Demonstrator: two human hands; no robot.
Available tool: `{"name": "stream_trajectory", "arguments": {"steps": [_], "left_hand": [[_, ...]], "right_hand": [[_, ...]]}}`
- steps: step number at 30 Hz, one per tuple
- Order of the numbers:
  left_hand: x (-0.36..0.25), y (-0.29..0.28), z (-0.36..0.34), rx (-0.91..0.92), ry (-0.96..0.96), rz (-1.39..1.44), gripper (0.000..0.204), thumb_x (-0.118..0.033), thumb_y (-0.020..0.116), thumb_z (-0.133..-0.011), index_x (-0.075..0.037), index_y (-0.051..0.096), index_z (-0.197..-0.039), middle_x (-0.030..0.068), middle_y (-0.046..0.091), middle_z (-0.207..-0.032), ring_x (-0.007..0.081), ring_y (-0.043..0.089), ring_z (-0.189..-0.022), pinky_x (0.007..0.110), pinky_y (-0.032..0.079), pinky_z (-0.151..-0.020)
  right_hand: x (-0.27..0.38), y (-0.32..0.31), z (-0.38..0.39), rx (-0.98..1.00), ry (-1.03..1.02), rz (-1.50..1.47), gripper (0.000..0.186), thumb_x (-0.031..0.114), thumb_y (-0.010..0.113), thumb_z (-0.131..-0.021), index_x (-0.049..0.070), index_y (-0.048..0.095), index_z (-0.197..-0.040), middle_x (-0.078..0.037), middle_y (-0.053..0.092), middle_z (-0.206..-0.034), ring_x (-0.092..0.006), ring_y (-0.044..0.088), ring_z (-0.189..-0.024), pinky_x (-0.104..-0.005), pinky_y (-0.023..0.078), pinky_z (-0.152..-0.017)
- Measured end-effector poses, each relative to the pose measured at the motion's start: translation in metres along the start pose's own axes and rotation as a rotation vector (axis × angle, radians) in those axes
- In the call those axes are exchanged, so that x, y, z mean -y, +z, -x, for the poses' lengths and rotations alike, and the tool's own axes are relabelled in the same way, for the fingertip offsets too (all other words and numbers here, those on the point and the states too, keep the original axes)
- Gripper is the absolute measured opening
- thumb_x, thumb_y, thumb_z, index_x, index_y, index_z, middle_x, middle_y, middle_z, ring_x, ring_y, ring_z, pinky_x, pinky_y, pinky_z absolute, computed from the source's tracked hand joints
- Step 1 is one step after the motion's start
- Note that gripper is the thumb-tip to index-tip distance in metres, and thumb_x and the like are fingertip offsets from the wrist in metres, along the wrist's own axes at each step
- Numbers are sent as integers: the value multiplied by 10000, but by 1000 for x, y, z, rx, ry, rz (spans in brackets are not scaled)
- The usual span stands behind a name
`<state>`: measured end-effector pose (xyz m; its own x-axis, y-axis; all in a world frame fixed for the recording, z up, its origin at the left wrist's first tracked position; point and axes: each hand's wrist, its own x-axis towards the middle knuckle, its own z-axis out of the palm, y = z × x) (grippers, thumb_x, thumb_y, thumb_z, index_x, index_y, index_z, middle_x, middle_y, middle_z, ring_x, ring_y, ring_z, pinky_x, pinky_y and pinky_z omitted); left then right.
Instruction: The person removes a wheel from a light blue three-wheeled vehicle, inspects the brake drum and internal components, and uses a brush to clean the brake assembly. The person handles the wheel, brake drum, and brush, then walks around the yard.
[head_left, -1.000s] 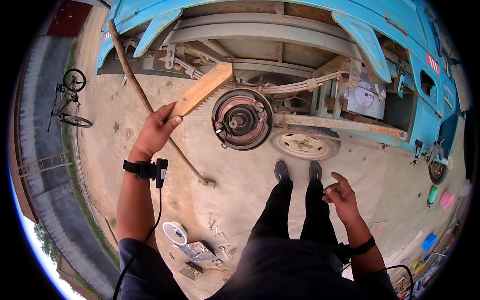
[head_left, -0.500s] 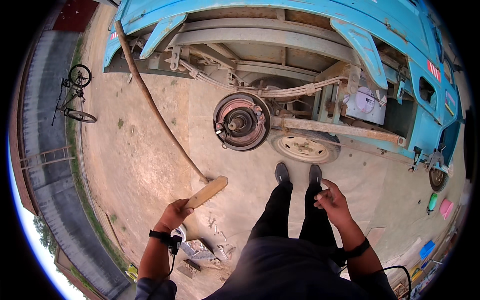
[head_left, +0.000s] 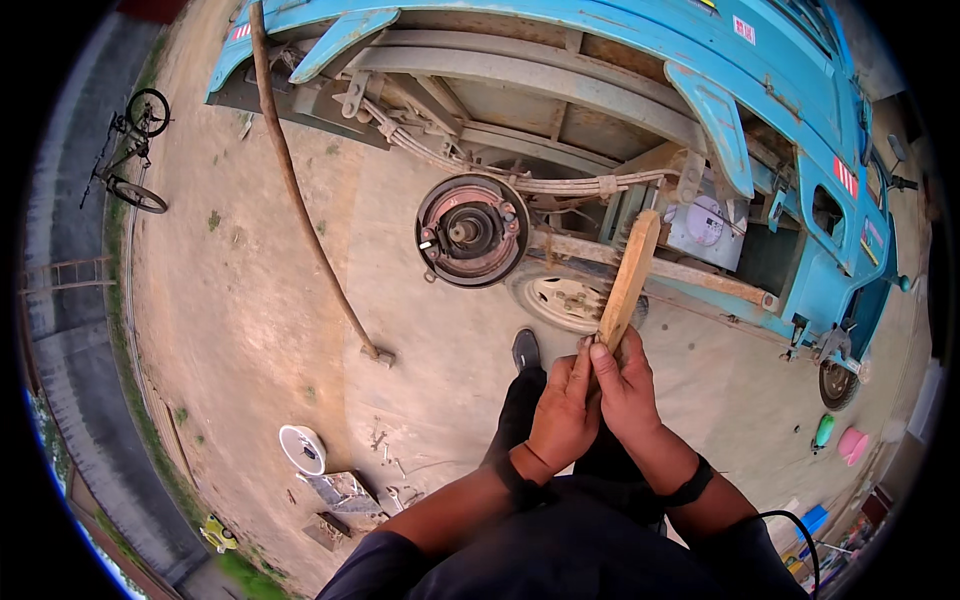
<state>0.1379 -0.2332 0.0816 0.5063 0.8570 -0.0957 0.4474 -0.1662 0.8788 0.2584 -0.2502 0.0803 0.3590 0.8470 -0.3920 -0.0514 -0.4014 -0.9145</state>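
My right hand (head_left: pixel 634 392) is closed around the lower end of a wooden brush (head_left: pixel 632 275), thumb on top. The brush points up and away from me, with short bristles along its left edge. My left hand (head_left: pixel 566 415) meets the right one there, its fingertips pinched at the brush's lower end. Exactly what those fingertips grip is partly hidden. Beyond the hands is an exposed brake drum assembly (head_left: pixel 467 232) on a hub, with no wheel mounted over it.
A blue truck (head_left: pixel 660 30) with a leaf spring (head_left: pixel 480 178) spans the far side. A tyre with a pale rim (head_left: pixel 560 300) lies under it. A long wooden pole (head_left: pixel 300 190) leans at left. A white bucket (head_left: pixel 302 450) and several wrenches (head_left: pixel 402 497) are on the ground.
The brush has gone from my left side over to the right, and my right hand now holds it. My left hand has come across to meet it. The view has shifted slightly.
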Motion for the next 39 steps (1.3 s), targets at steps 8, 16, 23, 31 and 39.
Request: {"name": "stream_trajectory", "arguments": {"steps": [8, 16, 23, 31, 39], "left_hand": [[36, -44, 26, -30, -259, -9, 684, -126, 684, -920, -6, 349, -1504, 156, 571, -1122, 249, 662, -928, 371, 549, -758], [65, -65, 79, 13, -521, -47, 648, -137, 678, -920, 2, 381, -1479, 156, 582, -1133, 258, 678, -878, 378, 563, -765], [55, -55, 80, 45, -499, -4, 652, -112, 680, -914, -15, 378, -1484, 164, 593, -1141, 253, 670, -885, 357, 564, -757], [60, -66, 83, 64, -549, -56, 626, -117, 673, -915, -12, 401, -1469, 160, 602, -1136, 256, 675, -907, 366, 563, -763], [51, -60, 75, 43, -527, -44, 603, -136, 672, -915, 3, 425, -1448, 143, 603, -1118, 263, 682, -920, 386, 555, -782]], "right_hand": [[96, -6, -138, 246, -314, 600, 681, 414, 586, -981, -7, 406, -1486, -286, 650, -1193, -412, 630, -1110, -451, 489, -958], [126, 26, -214, 449, -460, 983, 636, 478, 573, -985, 106, 456, -1488, -239, 647, -1245, -428, 626, -1117, -446, 510, -940], [129, 14, -211, 505, -417, 970, 615, 424, 612, -973, 147, 454, -1498, -195, 669, -1231, -394, 646, -1096, -423, 513, -933], [35, -90, -101, 350, -288, 717, 627, 297, 656, -936, 79, 460, -1490, -229, 675, -1196, -389, 665, -1074, -400, 505, -962], [102, -8, -148, 233, -240, 809, 617, 402, 591, -964, 84, 469, -1478, -264, 662, -1192, -409, 653, -1069, -447, 516, -908]]}}
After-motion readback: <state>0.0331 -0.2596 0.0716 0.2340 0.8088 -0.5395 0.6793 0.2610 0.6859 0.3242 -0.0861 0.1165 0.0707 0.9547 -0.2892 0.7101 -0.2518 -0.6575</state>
